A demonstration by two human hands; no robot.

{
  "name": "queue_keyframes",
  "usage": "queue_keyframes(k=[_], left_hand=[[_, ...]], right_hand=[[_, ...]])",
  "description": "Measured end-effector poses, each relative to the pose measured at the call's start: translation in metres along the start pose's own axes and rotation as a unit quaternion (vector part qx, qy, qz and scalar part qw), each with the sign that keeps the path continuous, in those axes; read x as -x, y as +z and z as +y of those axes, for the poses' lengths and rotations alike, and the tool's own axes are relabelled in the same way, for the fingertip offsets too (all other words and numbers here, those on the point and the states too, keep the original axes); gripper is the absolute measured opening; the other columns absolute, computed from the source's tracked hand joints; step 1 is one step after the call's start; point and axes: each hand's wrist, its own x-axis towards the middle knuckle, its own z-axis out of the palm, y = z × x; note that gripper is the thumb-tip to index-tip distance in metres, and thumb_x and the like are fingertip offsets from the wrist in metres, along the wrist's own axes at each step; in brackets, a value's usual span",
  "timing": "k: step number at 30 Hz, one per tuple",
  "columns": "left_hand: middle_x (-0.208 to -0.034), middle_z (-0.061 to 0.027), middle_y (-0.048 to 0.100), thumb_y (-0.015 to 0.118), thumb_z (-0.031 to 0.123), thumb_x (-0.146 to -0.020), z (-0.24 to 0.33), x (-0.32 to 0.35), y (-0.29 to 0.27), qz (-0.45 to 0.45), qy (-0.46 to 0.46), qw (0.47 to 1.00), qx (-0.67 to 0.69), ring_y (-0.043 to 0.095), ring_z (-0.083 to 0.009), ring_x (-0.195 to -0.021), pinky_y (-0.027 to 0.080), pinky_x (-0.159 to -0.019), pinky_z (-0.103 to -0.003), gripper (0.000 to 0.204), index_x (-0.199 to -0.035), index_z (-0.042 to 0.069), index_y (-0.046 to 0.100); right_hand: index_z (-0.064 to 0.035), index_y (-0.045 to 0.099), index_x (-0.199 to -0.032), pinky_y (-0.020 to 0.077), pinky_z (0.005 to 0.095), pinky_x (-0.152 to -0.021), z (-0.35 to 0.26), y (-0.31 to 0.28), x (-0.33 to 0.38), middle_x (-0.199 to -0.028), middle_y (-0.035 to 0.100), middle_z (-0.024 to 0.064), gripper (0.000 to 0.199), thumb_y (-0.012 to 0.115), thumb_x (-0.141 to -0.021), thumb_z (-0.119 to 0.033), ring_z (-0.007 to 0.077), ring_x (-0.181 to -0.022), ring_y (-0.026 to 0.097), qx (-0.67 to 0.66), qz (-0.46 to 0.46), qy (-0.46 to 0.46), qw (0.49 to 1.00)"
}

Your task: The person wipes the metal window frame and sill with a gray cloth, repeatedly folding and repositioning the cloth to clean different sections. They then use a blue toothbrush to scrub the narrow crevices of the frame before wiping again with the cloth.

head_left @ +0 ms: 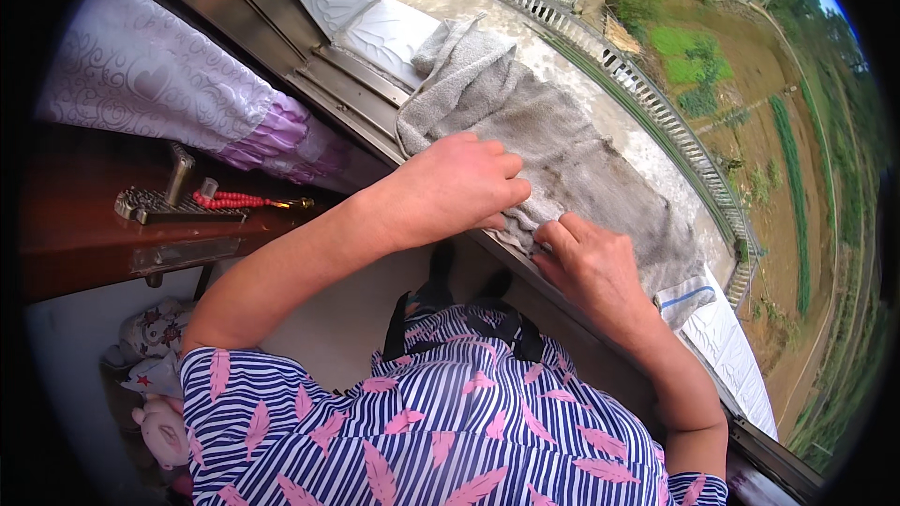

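Note:
A grey, stained towel (562, 126) lies draped over the window sill, its far side hanging toward the outside. One corner near the right end carries a blue stripe. My left hand (459, 183) grips the towel's near edge with its fingers curled down. Close beside it on the right, my right hand (591, 258) pinches the same edge. Between the two hands the cloth is bunched into small folds. The fingertips of my left hand are partly hidden.
The metal window frame (361, 98) runs along the sill, with white tiles (727, 342) outside. At left are a patterned curtain (159, 66) and a brown door with a handle (178, 173) and red beads (230, 199). A pink plush toy (161, 431) sits at lower left. A balustrade (647, 84) stands far below.

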Motion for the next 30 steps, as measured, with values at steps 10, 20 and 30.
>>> queue_keyframes(k=[10, 20, 30], left_hand=[[-0.085, -0.0068, 0.06, 0.069, 0.006, -0.078, -0.03, 0.044, 0.004, 0.266, -0.129, 0.954, 0.054, 0.058, -0.0273, -0.083, 0.046, -0.073, -0.037, 0.009, -0.085, 0.006, 0.063], [-0.099, -0.0118, 0.065, 0.053, 0.003, -0.09, -0.063, 0.06, 0.0, 0.311, -0.243, 0.916, 0.074, 0.062, -0.0289, -0.096, 0.048, -0.082, -0.036, 0.019, -0.106, 0.003, 0.062], [-0.102, -0.0051, 0.064, 0.07, 0.022, -0.08, -0.072, 0.049, -0.007, 0.224, -0.162, 0.961, 0.012, 0.058, -0.0278, -0.098, 0.047, -0.086, -0.037, 0.035, -0.112, 0.009, 0.063]], right_hand=[[-0.002, 0.052, -0.084, 0.0495, 0.044, -0.055, -0.02, 0.024, -0.066, -0.078, 0.059, 0.0156, 0.008, 0.056, -0.082, -0.009, 0.0351, -0.064, 0.063, -0.018, -0.008, -0.002, 1.0], [0.0011, 0.057, -0.078, 0.0497, 0.0474, -0.063, -0.031, 0.065, -0.167, -0.073, 0.063, 0.0211, 0.01, 0.06, -0.079, -0.009, 0.0393, -0.07, 0.064, -0.067, 0.102, -0.058, 0.991], [-0.0085, 0.06, -0.098, 0.0445, 0.0227, -0.079, 0.043, -0.037, -0.092, -0.091, 0.059, -0.0035, 0.019, 0.059, -0.097, -0.027, 0.0049, -0.083, 0.055, -0.615, 0.163, 0.074, 0.768]])
